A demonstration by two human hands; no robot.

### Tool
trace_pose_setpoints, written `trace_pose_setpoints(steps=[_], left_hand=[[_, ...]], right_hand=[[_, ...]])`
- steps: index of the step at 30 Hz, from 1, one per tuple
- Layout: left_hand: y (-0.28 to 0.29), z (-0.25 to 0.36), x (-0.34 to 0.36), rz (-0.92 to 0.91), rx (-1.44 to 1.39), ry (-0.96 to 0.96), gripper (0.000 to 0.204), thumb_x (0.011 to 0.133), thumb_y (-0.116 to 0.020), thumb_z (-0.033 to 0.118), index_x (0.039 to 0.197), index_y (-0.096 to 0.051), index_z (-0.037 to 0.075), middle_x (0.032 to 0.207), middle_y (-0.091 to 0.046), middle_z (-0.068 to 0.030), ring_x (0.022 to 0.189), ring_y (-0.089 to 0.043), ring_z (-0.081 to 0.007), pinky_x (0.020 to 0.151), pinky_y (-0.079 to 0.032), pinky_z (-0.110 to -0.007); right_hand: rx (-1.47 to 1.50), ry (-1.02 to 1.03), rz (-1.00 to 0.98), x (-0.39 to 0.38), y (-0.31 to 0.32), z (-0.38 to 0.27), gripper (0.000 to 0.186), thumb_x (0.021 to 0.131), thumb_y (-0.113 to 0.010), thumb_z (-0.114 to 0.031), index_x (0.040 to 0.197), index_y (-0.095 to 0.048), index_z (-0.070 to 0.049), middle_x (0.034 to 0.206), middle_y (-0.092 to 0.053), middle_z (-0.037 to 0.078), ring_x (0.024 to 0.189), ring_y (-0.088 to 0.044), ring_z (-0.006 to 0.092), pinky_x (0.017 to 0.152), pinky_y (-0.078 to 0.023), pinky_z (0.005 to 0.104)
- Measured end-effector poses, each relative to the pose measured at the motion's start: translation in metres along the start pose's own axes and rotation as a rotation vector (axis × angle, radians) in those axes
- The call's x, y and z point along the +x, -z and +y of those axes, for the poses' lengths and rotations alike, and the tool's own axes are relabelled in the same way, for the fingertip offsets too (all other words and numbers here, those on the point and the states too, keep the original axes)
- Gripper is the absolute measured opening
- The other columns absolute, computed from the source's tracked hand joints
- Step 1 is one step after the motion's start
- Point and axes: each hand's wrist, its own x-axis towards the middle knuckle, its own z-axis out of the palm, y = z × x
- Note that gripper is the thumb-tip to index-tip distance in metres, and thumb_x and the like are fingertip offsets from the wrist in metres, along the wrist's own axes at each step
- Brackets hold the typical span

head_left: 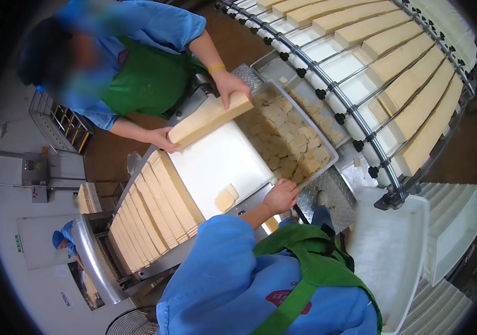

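Note:
My left hand [282, 196] is closed at the right corner of the white conveyor belt [216, 156], its fingers curled together. Whatever they may hold is hidden. A few small cream-coloured pieces [227, 197] lie on the belt to its left. My right hand is out of view. Across the belt, a co-worker's hands [233, 89] hold a long cream-coloured block [210, 121] by its two ends, above the belt's far side. Several similar long slabs [149, 204] lie side by side on the left part of the line.
A grey bin [332, 153] full of flat cut pieces [289, 131] stands beyond my left hand. At upper right, a rack with metal rods [328, 84] carries more long blocks [411, 89]. White trays [386, 257] stand at right. A curved metal cover [98, 259] is at left.

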Motion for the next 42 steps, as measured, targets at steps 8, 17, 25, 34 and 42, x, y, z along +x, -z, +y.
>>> trace_pose_setpoints(steps=[8, 17, 25, 34, 42], left_hand=[[-0.002, -0.001, -0.006, 0.038, -0.003, -0.025, 0.016, 0.071, -0.062, 0.013, 0.084, -0.058, 0.006, 0.082, -0.054, -0.0086, 0.085, -0.053, -0.0256, 0.084, -0.039, -0.038], [0.004, 0.001, -0.007, 0.073, 0.056, -0.026, 0.015, 0.071, -0.062, 0.012, 0.083, -0.057, 0.007, 0.081, -0.052, -0.0084, 0.085, -0.053, -0.0251, 0.084, -0.039, -0.036], [0.004, 0.005, -0.010, -0.036, 0.030, 0.062, 0.013, 0.072, -0.062, 0.013, 0.083, -0.057, 0.007, 0.082, -0.053, -0.0082, 0.086, -0.054, -0.0253, 0.085, -0.040, -0.037], [0.003, 0.003, -0.003, -0.050, 0.040, 0.051, 0.018, 0.071, -0.062, 0.012, 0.087, -0.057, 0.005, 0.085, -0.053, -0.0093, 0.087, -0.054, -0.0255, 0.087, -0.040, -0.037], [0.005, 0.003, -0.007, -0.038, -0.020, 0.086, 0.021, 0.069, -0.062, 0.010, 0.089, -0.058, 0.004, 0.089, -0.054, -0.0100, 0.091, -0.055, -0.0255, 0.089, -0.041, -0.037]], right_hand=[[0.002, -0.029, -0.169, -0.006, 0.038, 0.011, 0.053, 0.088, -0.056, -0.036, 0.116, -0.046, 0.008, 0.106, -0.054, 0.024, 0.096, -0.057, 0.0341, 0.085, -0.046, 0.0425], [-0.055, -0.098, -0.454, 0.048, -0.058, -0.043, 0.040, 0.082, -0.056, -0.020, 0.111, -0.048, 0.005, 0.107, -0.054, 0.015, 0.098, -0.055, 0.0288, 0.088, -0.045, 0.0410], [-0.156, -0.113, -0.605, 0.160, -0.300, -0.005, 0.041, 0.076, -0.059, -0.011, 0.113, -0.049, 0.002, 0.102, -0.055, 0.012, 0.093, -0.056, 0.0256, 0.079, -0.049, 0.0408], [0.065, -0.084, -0.732, 0.151, -0.568, 0.047, 0.042, 0.071, -0.064, -0.009, 0.111, -0.053, -0.003, 0.093, -0.059, 0.009, 0.079, -0.060, 0.0220, 0.062, -0.049, 0.0326], [-0.225, -0.276, -0.734, 0.144, -0.708, 0.124, 0.046, 0.070, -0.067, -0.011, 0.113, -0.053, -0.001, 0.103, -0.058, 0.010, 0.089, -0.059, 0.0247, 0.066, -0.052, 0.0349]])
